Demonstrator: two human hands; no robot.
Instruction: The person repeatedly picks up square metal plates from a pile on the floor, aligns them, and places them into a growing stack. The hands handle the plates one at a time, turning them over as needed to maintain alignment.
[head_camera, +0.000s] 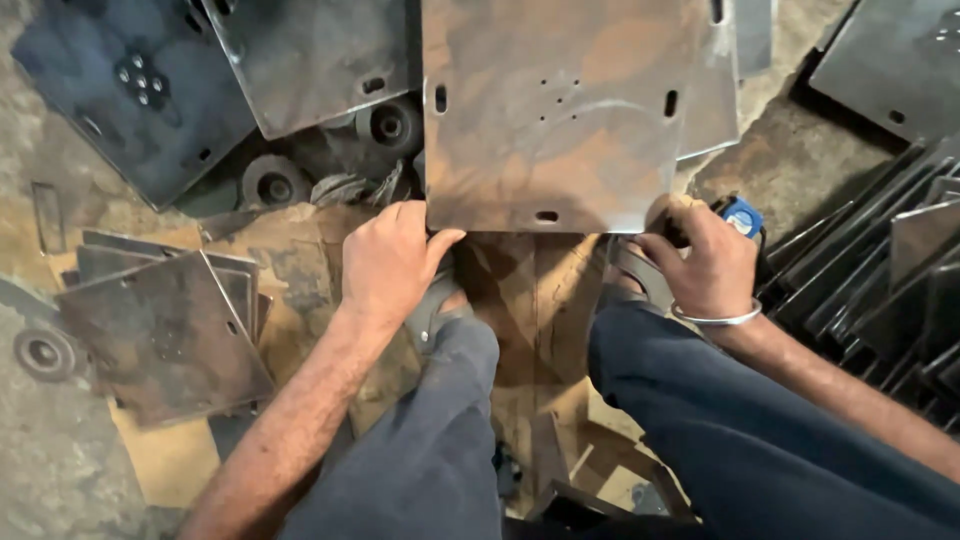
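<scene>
Rusty steel fills our view: we crouch on the floor with a square plate lying flat just ahead of our knees, its near edge toward us so both hands can reach it. Our left hand rests knuckles-up at the plate's near left corner, fingers curled down against the edge, seemingly to steady it rather than lift it; we cannot tell whether they hook beneath. Our right hand, a bangle on its wrist, is closed around a tool with a blue part, just beside the near right corner. More plates are stacked at left, dark strips at right, and round discs lie half under the plates.
</scene>
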